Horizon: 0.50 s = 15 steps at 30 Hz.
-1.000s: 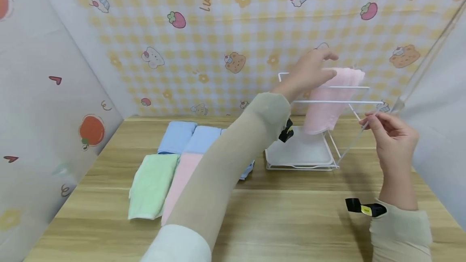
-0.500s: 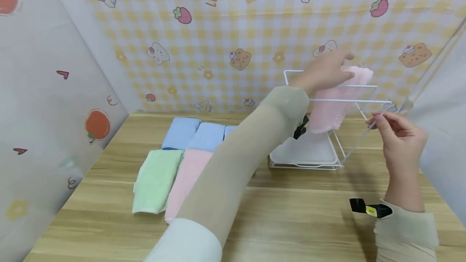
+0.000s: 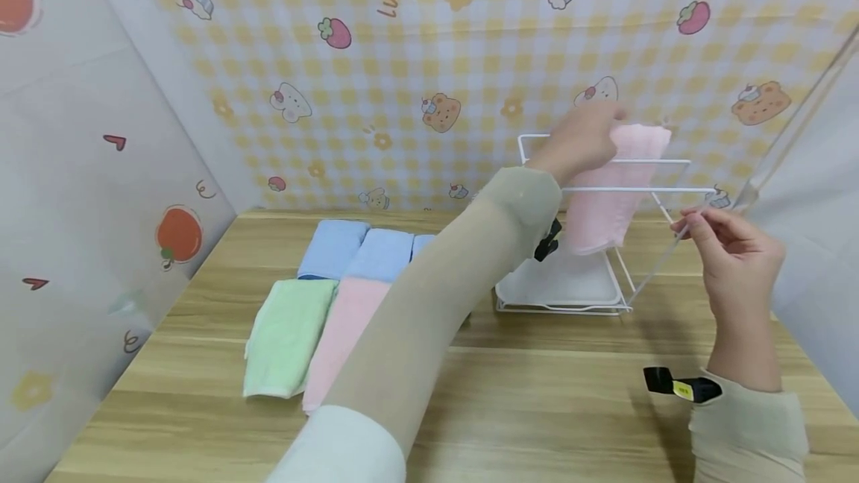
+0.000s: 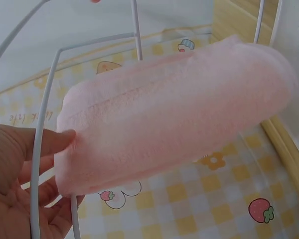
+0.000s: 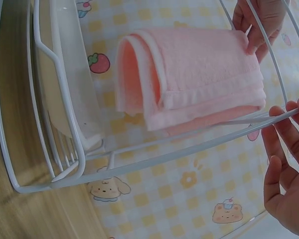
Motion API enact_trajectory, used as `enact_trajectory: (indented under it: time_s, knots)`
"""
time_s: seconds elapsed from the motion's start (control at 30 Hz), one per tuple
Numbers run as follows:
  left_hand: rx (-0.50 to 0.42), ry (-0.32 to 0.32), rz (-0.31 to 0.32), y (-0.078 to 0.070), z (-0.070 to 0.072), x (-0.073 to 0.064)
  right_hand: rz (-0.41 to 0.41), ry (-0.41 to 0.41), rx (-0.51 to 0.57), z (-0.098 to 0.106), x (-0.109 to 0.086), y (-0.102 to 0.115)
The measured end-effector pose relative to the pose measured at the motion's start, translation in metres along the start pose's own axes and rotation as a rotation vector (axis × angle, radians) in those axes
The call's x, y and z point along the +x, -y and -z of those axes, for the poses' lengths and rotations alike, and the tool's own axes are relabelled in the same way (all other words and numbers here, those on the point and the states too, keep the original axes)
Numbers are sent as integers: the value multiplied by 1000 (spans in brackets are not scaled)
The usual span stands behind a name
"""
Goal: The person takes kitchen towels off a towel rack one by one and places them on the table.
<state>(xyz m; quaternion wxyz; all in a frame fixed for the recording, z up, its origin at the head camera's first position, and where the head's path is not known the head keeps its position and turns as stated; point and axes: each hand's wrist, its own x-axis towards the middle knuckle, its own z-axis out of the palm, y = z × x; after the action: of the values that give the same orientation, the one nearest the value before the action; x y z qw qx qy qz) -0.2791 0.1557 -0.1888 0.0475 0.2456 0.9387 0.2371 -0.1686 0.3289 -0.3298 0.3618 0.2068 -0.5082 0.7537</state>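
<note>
A folded pink towel (image 3: 607, 203) hangs over a rear rail of a white wire drying rack (image 3: 637, 189). My left hand (image 3: 582, 139) reaches over the rack to the towel's top. In the left wrist view, the thumb of that hand (image 4: 15, 174) presses one face of the towel (image 4: 164, 114) near the rail, with fingers curled behind. My right hand (image 3: 738, 259) pinches the rack's right side wire. Seen from the right wrist, its fingertips and thumb lie around the wire (image 5: 204, 147), and the towel (image 5: 204, 74) drapes in a fold.
A white drip tray (image 3: 550, 282) sits in the rack's base. To the left on the wooden table lie a green towel (image 3: 288, 338), another pink towel (image 3: 349, 319) and several blue towels (image 3: 379, 253), partly hidden by my left sleeve. A patterned cloth (image 3: 403, 80) hangs behind.
My left fingers, spread out above the towel before, have come down and back left at its top edge. The towel hangs slightly lower. My right hand keeps its hold on the wire.
</note>
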Motion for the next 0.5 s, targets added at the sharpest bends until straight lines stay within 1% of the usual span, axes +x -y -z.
enact_trajectory:
  time_s: [0.13,0.27,0.4,0.5]
  knots:
    - [24,-38,4,3,0,0,9,8,-4,0,1,-1]
    - [53,-74,-15,4,0,0,14,11,-23,1,0,-1]
    - [43,-121,-32,6,0,0,17,13,-33,1,0,-1]
    - [17,-153,-30,7,0,0,18,15,-37,1,0,-1]
